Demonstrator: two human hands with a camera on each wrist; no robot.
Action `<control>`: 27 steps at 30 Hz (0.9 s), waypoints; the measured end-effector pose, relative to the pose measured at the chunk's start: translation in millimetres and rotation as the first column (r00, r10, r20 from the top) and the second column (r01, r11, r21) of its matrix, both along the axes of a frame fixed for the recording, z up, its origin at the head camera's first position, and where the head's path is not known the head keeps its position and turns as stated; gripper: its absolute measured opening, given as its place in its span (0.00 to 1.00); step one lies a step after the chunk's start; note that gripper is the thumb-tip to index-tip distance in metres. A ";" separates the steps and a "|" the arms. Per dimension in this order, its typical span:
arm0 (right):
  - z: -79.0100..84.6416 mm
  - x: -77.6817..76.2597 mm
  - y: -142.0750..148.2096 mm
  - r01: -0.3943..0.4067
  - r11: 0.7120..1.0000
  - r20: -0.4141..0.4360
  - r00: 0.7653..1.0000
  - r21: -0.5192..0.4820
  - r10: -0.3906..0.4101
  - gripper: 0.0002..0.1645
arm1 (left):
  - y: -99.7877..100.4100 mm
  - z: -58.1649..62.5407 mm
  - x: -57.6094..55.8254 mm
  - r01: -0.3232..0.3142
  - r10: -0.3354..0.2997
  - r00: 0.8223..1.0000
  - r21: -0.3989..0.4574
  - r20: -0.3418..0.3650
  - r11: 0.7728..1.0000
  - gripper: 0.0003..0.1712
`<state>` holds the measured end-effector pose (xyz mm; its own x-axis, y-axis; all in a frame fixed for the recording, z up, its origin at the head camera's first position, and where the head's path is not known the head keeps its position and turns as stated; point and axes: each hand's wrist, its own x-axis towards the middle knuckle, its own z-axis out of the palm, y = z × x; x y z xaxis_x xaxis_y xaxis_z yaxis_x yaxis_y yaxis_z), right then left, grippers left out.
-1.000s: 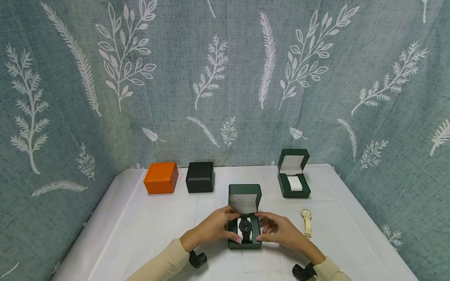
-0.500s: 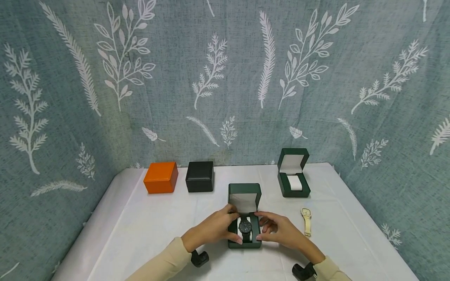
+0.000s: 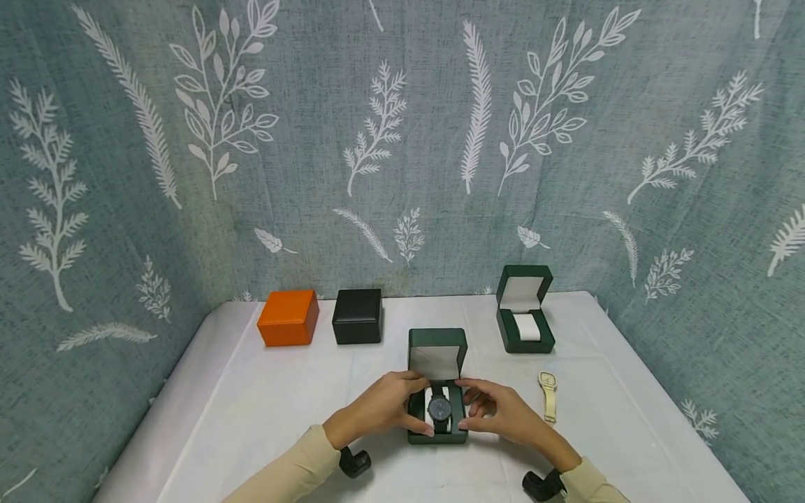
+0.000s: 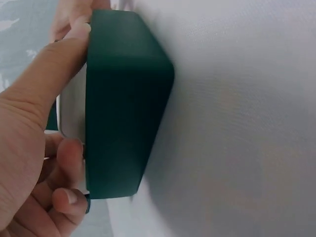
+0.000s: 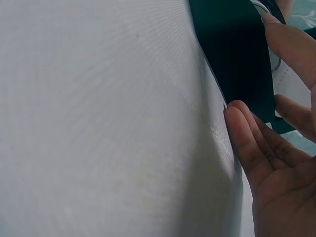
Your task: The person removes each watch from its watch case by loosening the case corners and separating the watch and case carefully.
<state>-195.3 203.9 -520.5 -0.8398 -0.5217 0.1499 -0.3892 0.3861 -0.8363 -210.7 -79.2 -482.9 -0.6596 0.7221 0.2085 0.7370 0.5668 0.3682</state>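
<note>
A black wristwatch (image 3: 439,410) lies on the white cushion inside an open green watch box (image 3: 438,440), whose lid stands up at the back. My left hand (image 3: 386,406) grips the box's left side, fingers at the rear and thumb over the front rim beside the watch. From the right, my right hand (image 3: 501,413) holds the box with the thumb near the front corner and the index finger near the lid hinge. Close up, the box's outer wall shows in the left wrist view as a green side (image 4: 123,103) and in the right wrist view as a dark green side (image 5: 234,54).
A second open green watch box (image 3: 527,344) with a white cushion stands at the back right. In front of it lies a gold watch (image 3: 549,398). An orange box (image 3: 286,320) and a black box (image 3: 357,318) sit closed at the back left of the white-covered table (image 3: 251,398).
The black watch's dial has shifted slightly toward me and looks lighter. My left fingers lifted a little at the box's rear and came down again. My right hand stays put.
</note>
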 end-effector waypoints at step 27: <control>13.0 -2.5 5.5 -0.016 0.997 -0.107 0.994 -0.069 0.009 0.40 | -5.1 -2.0 -6.2 -0.042 -0.003 0.984 0.250 0.176 0.967 0.38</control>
<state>-197.8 209.4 -507.5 -0.8106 -0.5172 0.2745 -0.4818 0.3229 -0.8146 -217.0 -84.3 -484.9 -0.7152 0.6476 0.2629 0.6388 0.4530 0.6218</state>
